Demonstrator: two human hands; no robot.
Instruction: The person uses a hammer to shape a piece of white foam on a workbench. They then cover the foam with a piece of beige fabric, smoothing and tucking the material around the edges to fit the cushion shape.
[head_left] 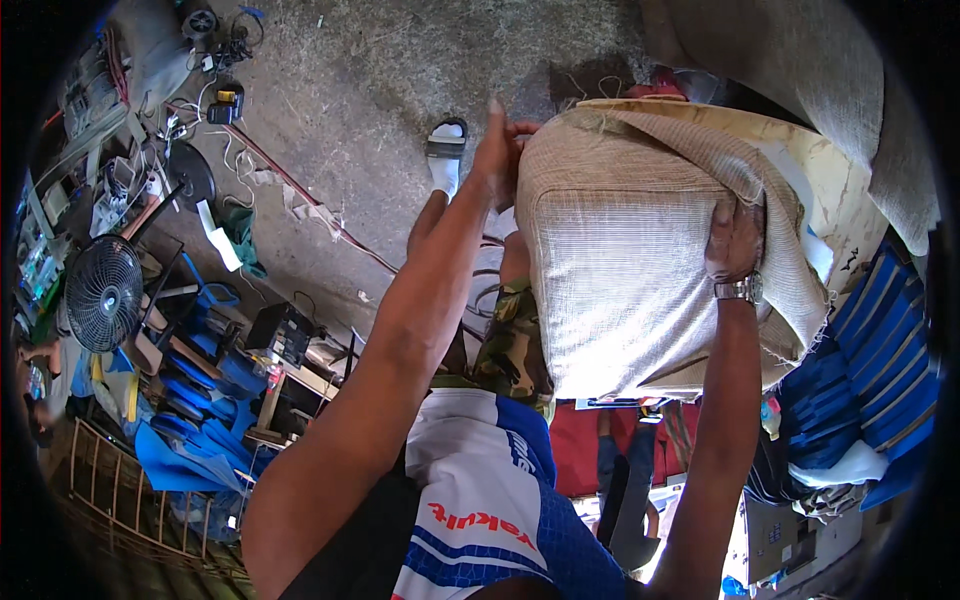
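Observation:
A boxy padded piece [630,280], covered in beige woven fabric, stands in front of me at the right, with a seam running around its face. A loose fold of the fabric cover [680,145] hangs over its top and right side, its edge frayed. My right hand [735,240], with a metal watch on the wrist, is closed at this fold; its fingertips are partly hidden in the cloth. At the upper left corner is my left hand [498,150], fingers stretched out and touching the side. A pale wooden board [830,185] shows behind the fabric.
A black fan [105,292] stands at the left among tools, cables and blue pieces. A cord [310,205] crosses the concrete floor [370,70]. My sandalled foot [446,150] is near my left hand. Blue striped cushions [880,330] lie at the right; more beige fabric [800,60] is behind.

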